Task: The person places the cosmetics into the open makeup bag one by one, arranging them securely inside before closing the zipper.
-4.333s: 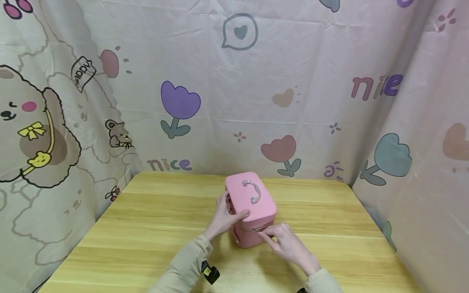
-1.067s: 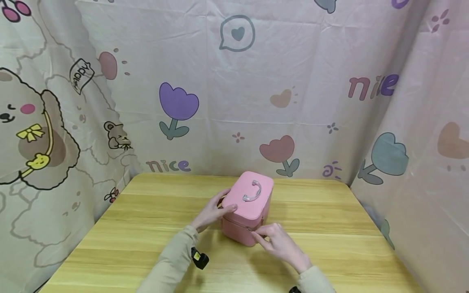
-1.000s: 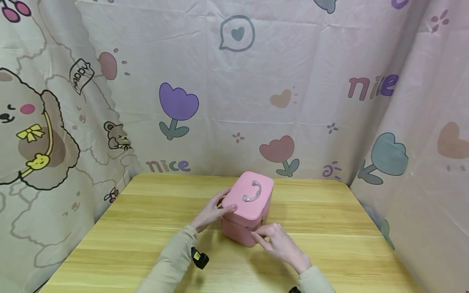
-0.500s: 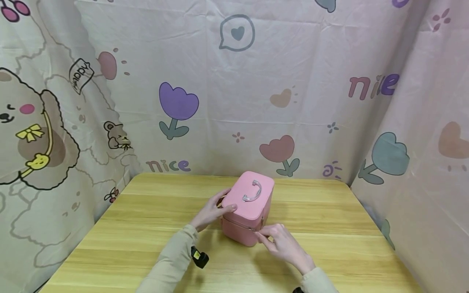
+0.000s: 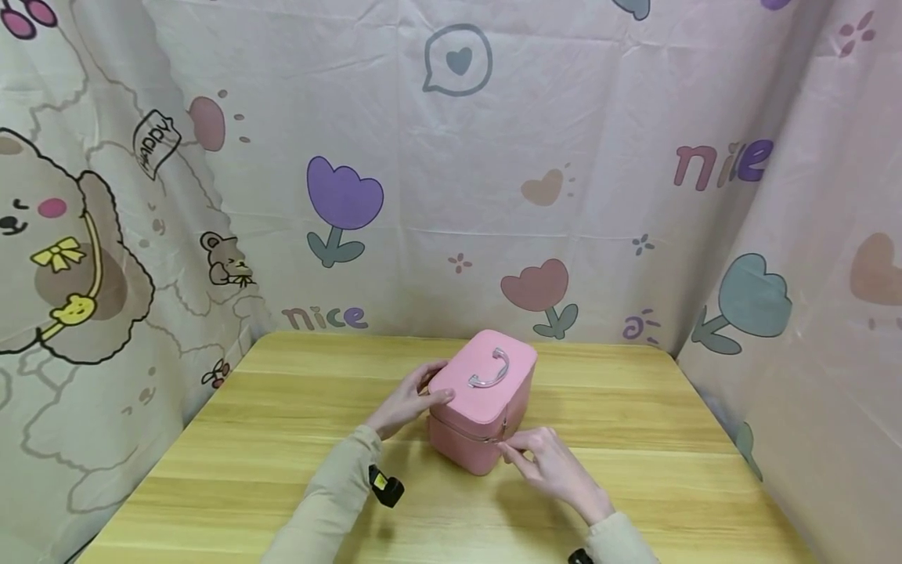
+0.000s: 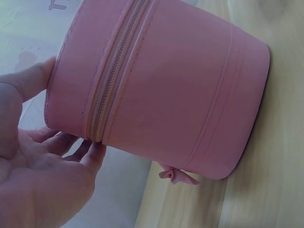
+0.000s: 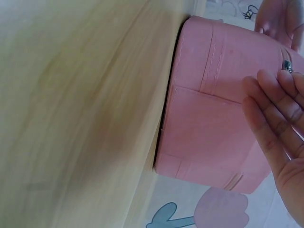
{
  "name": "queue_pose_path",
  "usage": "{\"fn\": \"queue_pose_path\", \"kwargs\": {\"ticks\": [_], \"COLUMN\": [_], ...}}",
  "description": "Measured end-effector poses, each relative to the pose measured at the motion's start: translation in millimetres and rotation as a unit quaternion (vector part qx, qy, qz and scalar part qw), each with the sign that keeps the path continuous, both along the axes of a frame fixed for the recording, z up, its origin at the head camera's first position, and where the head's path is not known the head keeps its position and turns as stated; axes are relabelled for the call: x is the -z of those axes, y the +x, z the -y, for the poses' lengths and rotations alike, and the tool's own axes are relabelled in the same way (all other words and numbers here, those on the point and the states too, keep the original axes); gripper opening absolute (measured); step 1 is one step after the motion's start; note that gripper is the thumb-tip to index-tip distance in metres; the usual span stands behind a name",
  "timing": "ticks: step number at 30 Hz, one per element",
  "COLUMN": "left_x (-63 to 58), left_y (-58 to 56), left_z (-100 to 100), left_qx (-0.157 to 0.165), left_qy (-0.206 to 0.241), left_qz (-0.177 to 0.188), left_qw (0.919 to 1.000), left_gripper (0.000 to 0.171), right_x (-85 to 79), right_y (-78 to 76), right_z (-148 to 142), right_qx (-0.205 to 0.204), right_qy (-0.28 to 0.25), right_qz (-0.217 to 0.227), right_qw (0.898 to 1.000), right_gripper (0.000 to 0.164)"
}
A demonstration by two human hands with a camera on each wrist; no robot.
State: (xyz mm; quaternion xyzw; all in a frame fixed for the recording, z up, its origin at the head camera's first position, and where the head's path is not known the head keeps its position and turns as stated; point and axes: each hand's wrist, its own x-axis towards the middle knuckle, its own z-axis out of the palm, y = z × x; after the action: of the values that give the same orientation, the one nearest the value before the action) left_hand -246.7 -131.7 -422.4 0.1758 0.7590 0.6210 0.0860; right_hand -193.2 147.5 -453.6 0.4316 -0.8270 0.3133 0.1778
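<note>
A pink cosmetic case (image 5: 479, 399) stands upright on the table, its lid down and a silver handle (image 5: 505, 368) on top. My left hand (image 5: 405, 401) holds the lid's left side, thumb on the top edge and fingers below against the wall. The left wrist view shows the zipper (image 6: 116, 66) with its teeth meshed along that side, and a small pink bow (image 6: 176, 175) lower down. At the near right corner my right hand (image 5: 557, 468) pinches the zipper pull; the metal slider (image 7: 287, 65) shows just past its fingertips in the right wrist view.
The case rests on a light wooden table (image 5: 296, 439). A printed curtain (image 5: 451, 188) hangs behind it and along both sides. A small black camera (image 5: 386, 487) is strapped to the left sleeve.
Over four seconds the case has turned, its near end swinging left and its far end right. In the last second my right hand has drawn the zipper slider rightward to the corner.
</note>
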Motion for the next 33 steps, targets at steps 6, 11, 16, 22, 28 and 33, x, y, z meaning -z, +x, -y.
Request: {"fn": "queue_pose_path", "kwargs": {"ticks": [6,11,16,22,28,33], "left_x": [-2.5,-3.1,-3.4,-3.0,-2.7,-2.2], "left_y": [-0.1,0.5,0.4,-0.2,-0.2,0.5], "left_z": [-0.5,-1.1,-1.4,-0.6,0.5,1.3], "left_qx": [0.003,0.003,0.004,0.005,0.003,0.003], "left_qy": [-0.010,-0.010,-0.008,-0.009,-0.013,-0.012], "left_qz": [-0.002,-0.005,-0.009,-0.009,-0.007,-0.007], "left_qw": [0.9999,0.9999,0.9999,0.9999,0.9999,0.9999], "left_gripper": [0.069,0.068,0.068,0.068,0.069,0.069], "right_x": [-0.2,-1.6,-1.1,-0.2,-0.3,0.1], "right_y": [-2.6,-5.7,-10.7,-13.0,-14.0,-13.9], "right_z": [-4.9,-10.5,-15.2,-15.9,-15.3,-15.5], "right_qx": [0.009,0.018,0.034,0.039,0.050,0.049], "right_qy": [-0.002,-0.006,-0.017,-0.024,-0.026,-0.025], "right_qz": [0.006,0.023,0.028,0.020,0.020,0.022], "right_qw": [1.000,1.000,0.999,0.999,0.998,0.998], "right_gripper": [0.015,0.018,0.021,0.024,0.026,0.027]}}
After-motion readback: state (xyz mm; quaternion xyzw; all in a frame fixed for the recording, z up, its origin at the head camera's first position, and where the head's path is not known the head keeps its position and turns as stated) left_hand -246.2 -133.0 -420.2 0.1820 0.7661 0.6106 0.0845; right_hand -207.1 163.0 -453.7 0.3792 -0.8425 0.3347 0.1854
